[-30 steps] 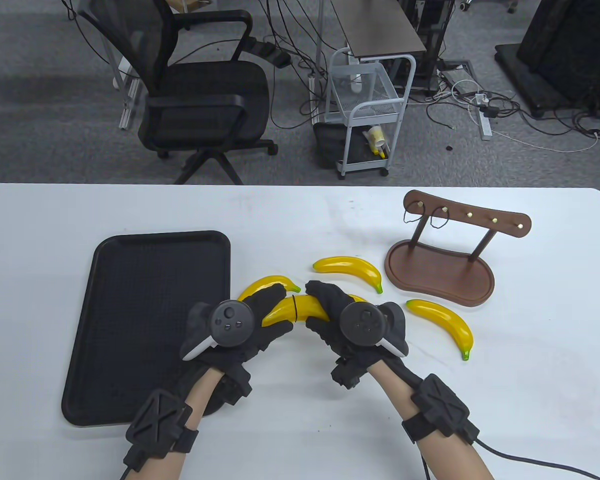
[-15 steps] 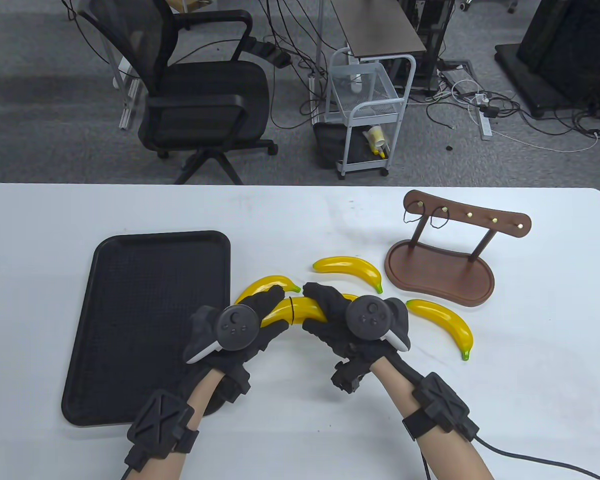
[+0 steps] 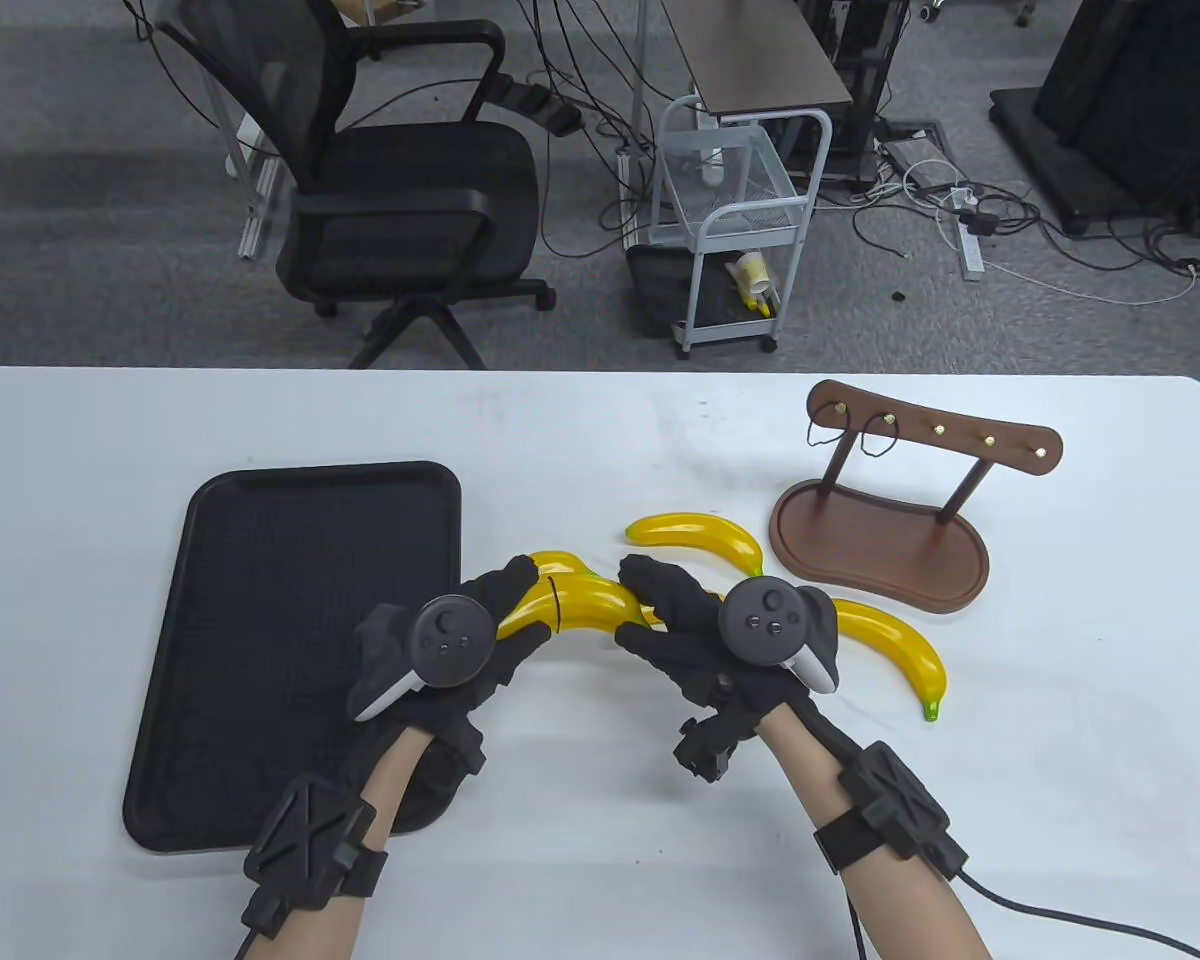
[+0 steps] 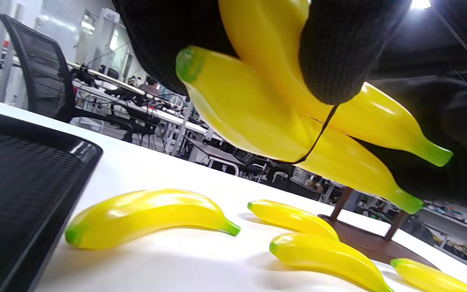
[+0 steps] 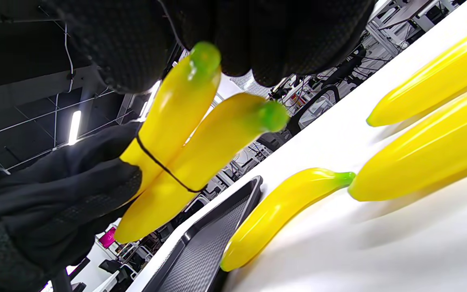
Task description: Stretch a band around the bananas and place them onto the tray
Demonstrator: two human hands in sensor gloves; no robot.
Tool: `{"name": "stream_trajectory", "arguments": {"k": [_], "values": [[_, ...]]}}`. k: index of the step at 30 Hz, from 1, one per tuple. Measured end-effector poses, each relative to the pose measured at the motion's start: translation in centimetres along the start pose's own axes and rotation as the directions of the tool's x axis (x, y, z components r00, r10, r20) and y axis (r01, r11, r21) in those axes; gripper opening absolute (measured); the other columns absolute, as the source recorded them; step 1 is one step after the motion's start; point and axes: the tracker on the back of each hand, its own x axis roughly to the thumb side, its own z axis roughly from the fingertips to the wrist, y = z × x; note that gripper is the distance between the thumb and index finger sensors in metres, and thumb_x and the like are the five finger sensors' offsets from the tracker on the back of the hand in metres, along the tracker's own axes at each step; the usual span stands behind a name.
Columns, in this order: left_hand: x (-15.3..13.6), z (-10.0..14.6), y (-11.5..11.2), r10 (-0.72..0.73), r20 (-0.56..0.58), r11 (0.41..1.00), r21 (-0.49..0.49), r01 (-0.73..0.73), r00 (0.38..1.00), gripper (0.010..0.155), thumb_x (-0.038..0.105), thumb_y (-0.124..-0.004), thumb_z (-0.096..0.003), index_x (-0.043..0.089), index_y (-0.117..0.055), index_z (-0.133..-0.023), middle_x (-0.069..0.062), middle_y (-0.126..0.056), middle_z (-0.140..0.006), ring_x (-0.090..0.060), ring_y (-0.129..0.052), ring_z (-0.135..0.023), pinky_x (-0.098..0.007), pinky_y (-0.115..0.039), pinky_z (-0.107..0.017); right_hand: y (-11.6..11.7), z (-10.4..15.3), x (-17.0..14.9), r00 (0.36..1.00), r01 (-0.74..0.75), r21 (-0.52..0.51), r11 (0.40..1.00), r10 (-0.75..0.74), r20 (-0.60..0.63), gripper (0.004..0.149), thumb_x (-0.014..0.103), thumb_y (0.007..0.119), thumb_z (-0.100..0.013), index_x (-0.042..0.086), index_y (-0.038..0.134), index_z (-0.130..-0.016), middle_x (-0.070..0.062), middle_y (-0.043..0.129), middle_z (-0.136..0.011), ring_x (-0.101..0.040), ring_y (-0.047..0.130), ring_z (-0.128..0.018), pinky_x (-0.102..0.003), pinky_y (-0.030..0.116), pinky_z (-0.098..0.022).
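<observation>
- Bananas [image 3: 575, 603], two of them bound by a thin black band [image 3: 552, 604] round their middles, are held clear of the table [image 3: 600, 420] between both hands, just off the tray's right edge.
- The left hand [image 3: 460, 650] has fingers and thumb curled round the bundle's left end; the left wrist view shows a gloved fingertip [image 4: 339, 52] pressing where the band crosses, probably to stop it sliding.
- The right hand [image 3: 705, 640] grips the other end, its fingers closed over the green tips in the right wrist view; holding both ends keeps the pair aligned so the band stays seated.
- The tray [image 3: 260, 500] lies at the table's left side and looks bare where it shows; I judge the banding of this pair done and the carry onto the tray next.
- Loose bananas [image 4: 148, 217] lie on the table beneath and to the right of the bundle, one of them beside the tray's right edge.
- A wooden stand [image 3: 880, 540] near the table's right end has two more bands [image 3: 875, 440] hanging on its pegs, presumably for further pairs.
</observation>
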Motion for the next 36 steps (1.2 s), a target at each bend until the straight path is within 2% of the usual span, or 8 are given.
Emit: {"name": "stream_trajectory", "arguments": {"k": [11, 20, 29, 36], "values": [[-4.8, -0.1, 1.6, 0.021, -0.166, 0.998, 0.069, -0.009, 0.986, 0.065, 0.046, -0.083, -0.0570, 0.024, -0.055, -0.111, -0.001, -0.076, -0.110, -0.027, -0.088, -0.096, -0.044, -0.074, -0.075, -1.4, 0.1, -0.9, 1.000, 0.013, -0.037, 0.999, -0.014, -0.026, 0.068, 0.037, 0.079, -0.055, 0.009, 0.051, -0.110, -0.019, 0.062, -0.109, -0.043, 0.073, -0.094, -0.054, 0.071, -0.063], [-10.0, 0.2, 3.1, 0.066, -0.324, 0.992, 0.124, -0.027, 0.944, 0.065, 0.046, -0.082, -0.0581, 0.025, -0.053, -0.112, -0.001, -0.074, -0.111, -0.027, -0.087, -0.098, -0.044, -0.073, -0.076, -2.1, 0.1, -2.1, 0.998, 0.028, -0.050, 0.998, -0.031, -0.060, 0.067, 0.037, 0.078, -0.055, 0.009, 0.051, -0.110, -0.019, 0.063, -0.109, -0.043, 0.074, -0.094, -0.054, 0.071, -0.063], [-15.5, 0.8, 4.4, 0.079, -0.503, 0.985, 0.170, 0.009, 0.861, 0.065, 0.046, -0.081, -0.0594, 0.025, -0.051, -0.113, -0.001, -0.072, -0.112, -0.027, -0.085, -0.099, -0.044, -0.071, -0.077, -2.6, 0.2, -3.1, 0.996, 0.036, -0.065, 0.997, -0.041, -0.085, 0.067, 0.038, 0.077, -0.055, 0.009, 0.052, -0.110, -0.019, 0.063, -0.109, -0.043, 0.074, -0.093, -0.054, 0.071, -0.063], [-19.5, 1.1, 4.1, 0.149, -0.623, 0.976, 0.215, -0.015, 0.768, 0.066, 0.045, -0.079, -0.0612, 0.024, -0.046, -0.115, -0.002, -0.068, -0.114, -0.028, -0.081, -0.101, -0.045, -0.069, -0.078, -3.0, 0.2, -3.8, 0.993, 0.039, -0.073, 0.997, -0.047, -0.104, 0.066, 0.038, 0.077, -0.056, 0.008, 0.052, -0.110, -0.019, 0.064, -0.108, -0.043, 0.074, -0.093, -0.054, 0.071, -0.062]]}}
